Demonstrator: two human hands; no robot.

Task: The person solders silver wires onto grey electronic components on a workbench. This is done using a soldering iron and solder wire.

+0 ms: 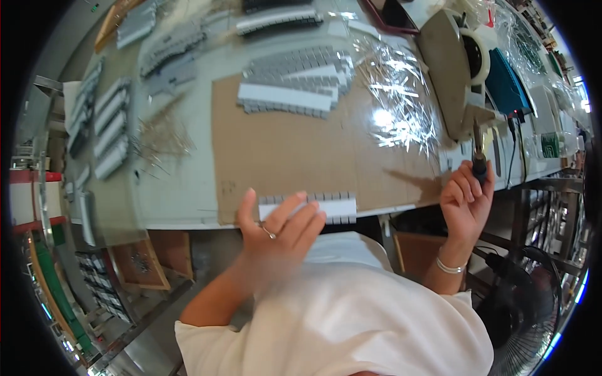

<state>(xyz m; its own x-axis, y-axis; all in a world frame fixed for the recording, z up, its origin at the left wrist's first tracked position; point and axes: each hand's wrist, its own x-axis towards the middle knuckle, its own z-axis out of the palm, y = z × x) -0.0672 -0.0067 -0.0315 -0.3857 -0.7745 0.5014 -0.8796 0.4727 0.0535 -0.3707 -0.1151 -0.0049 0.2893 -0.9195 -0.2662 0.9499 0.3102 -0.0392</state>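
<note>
touching a white strip (342,207) with the left hand (279,230), with fingers spread apart, at the near edge of the brown cardboard (295,156). pinching a black-handled tool (480,168) in the right hand (467,200), near the tan machine (444,69). farther up, with a pile of gray strips (285,95) just beside a heap of shiny bits (404,94).

No lettering legible. Bottle (569,145) right of cardboard (342,160), well apart from it: green label (550,145) with pale marks, too small to read. Cardboard itself: faint dark marks (227,187) near lower left corner, also unreadable.
</note>
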